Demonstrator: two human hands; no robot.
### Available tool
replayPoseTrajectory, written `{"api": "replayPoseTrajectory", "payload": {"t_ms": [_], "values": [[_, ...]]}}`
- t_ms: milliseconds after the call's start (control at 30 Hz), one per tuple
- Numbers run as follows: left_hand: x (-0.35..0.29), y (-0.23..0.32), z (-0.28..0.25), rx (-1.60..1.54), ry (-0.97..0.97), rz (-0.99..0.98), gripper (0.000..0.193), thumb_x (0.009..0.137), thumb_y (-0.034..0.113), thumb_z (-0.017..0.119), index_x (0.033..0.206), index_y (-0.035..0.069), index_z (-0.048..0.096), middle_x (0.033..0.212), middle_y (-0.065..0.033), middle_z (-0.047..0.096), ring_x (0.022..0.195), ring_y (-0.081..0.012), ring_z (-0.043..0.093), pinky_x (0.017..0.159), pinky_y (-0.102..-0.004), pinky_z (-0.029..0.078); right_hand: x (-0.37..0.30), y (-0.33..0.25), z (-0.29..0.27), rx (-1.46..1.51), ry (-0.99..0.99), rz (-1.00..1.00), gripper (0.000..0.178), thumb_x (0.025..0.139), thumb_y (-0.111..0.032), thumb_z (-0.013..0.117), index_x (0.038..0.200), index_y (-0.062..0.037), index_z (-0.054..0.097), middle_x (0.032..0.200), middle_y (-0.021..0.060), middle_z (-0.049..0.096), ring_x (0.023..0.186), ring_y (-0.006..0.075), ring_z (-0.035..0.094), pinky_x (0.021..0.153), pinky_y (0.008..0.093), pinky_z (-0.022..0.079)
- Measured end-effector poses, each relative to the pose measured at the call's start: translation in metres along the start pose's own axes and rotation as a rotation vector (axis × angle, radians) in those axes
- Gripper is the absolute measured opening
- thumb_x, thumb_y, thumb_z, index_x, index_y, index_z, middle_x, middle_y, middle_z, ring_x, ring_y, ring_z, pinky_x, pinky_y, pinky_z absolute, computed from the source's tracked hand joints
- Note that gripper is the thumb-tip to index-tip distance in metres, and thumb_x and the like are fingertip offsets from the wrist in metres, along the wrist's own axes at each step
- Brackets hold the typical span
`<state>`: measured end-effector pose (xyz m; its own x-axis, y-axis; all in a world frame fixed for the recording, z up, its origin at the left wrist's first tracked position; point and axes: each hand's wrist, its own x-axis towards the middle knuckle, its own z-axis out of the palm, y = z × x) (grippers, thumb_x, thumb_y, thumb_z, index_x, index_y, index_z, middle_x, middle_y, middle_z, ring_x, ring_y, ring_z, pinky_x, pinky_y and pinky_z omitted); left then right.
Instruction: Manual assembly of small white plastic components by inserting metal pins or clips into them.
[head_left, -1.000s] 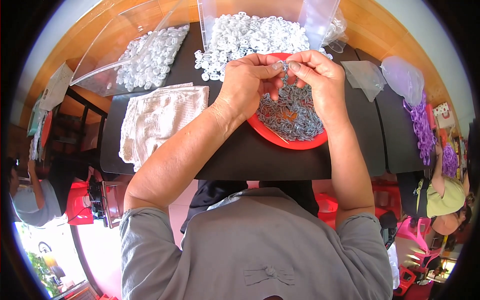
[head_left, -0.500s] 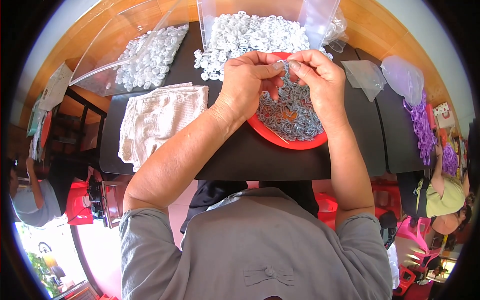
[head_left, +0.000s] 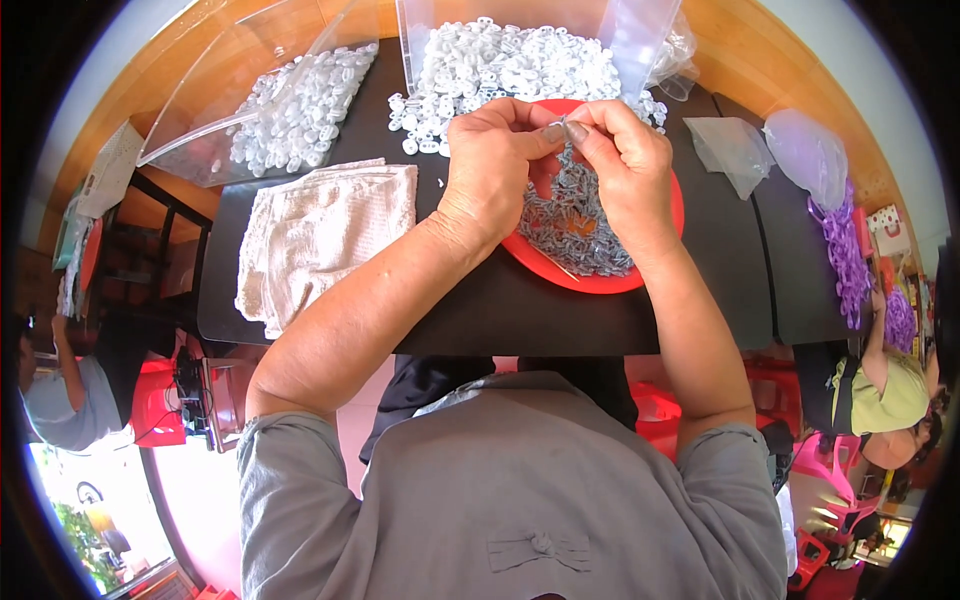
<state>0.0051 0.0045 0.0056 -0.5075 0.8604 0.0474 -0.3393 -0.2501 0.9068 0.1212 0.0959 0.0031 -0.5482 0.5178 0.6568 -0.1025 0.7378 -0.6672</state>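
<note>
Over a round red bowl (head_left: 676, 215), the fingertips of my two hands meet in a pinch. My left hand (head_left: 492, 160) is closed, thumb and forefinger together, and my right hand (head_left: 628, 160) is closed the same way beside it. From the fingertips a narrow grey chain-like strand (head_left: 567, 158) runs down into the bowl. What exactly lies between the fingers is too small to make out. Many small grey link-like pieces (head_left: 580, 255) fill the bowl, and a thin tan stick (head_left: 562, 265) lies among them near the front rim.
Behind the bowl, white two-holed plastic pieces (head_left: 510, 60) spill from a clear bin (head_left: 412, 45). A clear bag (head_left: 215, 150) at the left holds more. A folded cream cloth (head_left: 325, 235) lies left of my forearm. Plastic bags (head_left: 728, 150) and purple chains (head_left: 845, 260) are at the right.
My right hand has shifted slightly left and down, still pinching next to the left hand. The bowl has shifted a little right. A small white bit now shows on the table beside the cloth.
</note>
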Motion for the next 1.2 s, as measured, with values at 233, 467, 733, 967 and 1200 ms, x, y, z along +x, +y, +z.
{"api": "replayPoseTrajectory", "payload": {"t_ms": [233, 467, 733, 967, 1200], "values": [[0.004, 0.001, 0.000, -0.146, -0.003, -0.054, 0.005, 0.085, -0.002, 0.063, 0.087, -0.004, 0.058, 0.075, -0.0098, 0.062, 0.058, -0.0161, 0.058, 0.045, -0.0285, 0.046, 0.003, -0.011, -0.008, 0.225, -0.021, 0.272, 0.011, 0.093, -0.011, 0.060, 0.094, -0.0021, 0.067, 0.077, -0.0003, 0.062, 0.070, 0.0067, 0.057, 0.064, 0.0216, 0.046], [0.006, 0.001, -0.004, -0.163, -0.018, -0.079, 0.005, 0.085, -0.002, 0.063, 0.088, -0.004, 0.058, 0.076, -0.0110, 0.062, 0.060, -0.0177, 0.060, 0.045, -0.0297, 0.047, 0.007, -0.002, -0.015, 0.048, 0.006, 0.121, 0.010, 0.092, -0.007, 0.061, 0.097, -0.0012, 0.066, 0.082, 0.0008, 0.065, 0.075, 0.0079, 0.059, 0.069, 0.0233, 0.048], [0.006, 0.000, -0.005, -0.115, -0.058, -0.103, 0.005, 0.088, 0.000, 0.061, 0.090, -0.003, 0.059, 0.080, -0.0103, 0.063, 0.062, -0.0173, 0.061, 0.049, -0.0292, 0.048, 0.008, 0.002, -0.015, -0.098, -0.080, -0.092, 0.009, 0.090, -0.001, 0.061, 0.098, 0.0014, 0.063, 0.084, 0.0023, 0.065, 0.076, 0.0077, 0.059, 0.070, 0.0232, 0.048], [0.007, -0.001, -0.007, -0.081, -0.089, -0.124, 0.008, 0.092, 0.005, 0.057, 0.095, -0.003, 0.057, 0.083, -0.0097, 0.062, 0.068, -0.0173, 0.061, 0.054, -0.0296, 0.048, 0.008, -0.003, -0.018, -0.005, -0.138, 0.068, 0.007, 0.090, -0.005, 0.060, 0.092, 0.0012, 0.061, 0.078, 0.0009, 0.062, 0.072, 0.0073, 0.056, 0.066, 0.0224, 0.045], [0.009, -0.001, -0.007, -0.197, -0.088, -0.174, 0.007, 0.086, 0.002, 0.057, 0.089, -0.004, 0.058, 0.077, -0.0120, 0.061, 0.062, -0.0204, 0.060, 0.049, -0.0318, 0.048, 0.011, -0.009, -0.023, 0.179, -0.116, 0.297, 0.013, 0.090, -0.015, 0.061, 0.089, -0.0024, 0.064, 0.074, -0.0008, 0.060, 0.069, 0.0065, 0.053, 0.065, 0.0224, 0.042]]}}
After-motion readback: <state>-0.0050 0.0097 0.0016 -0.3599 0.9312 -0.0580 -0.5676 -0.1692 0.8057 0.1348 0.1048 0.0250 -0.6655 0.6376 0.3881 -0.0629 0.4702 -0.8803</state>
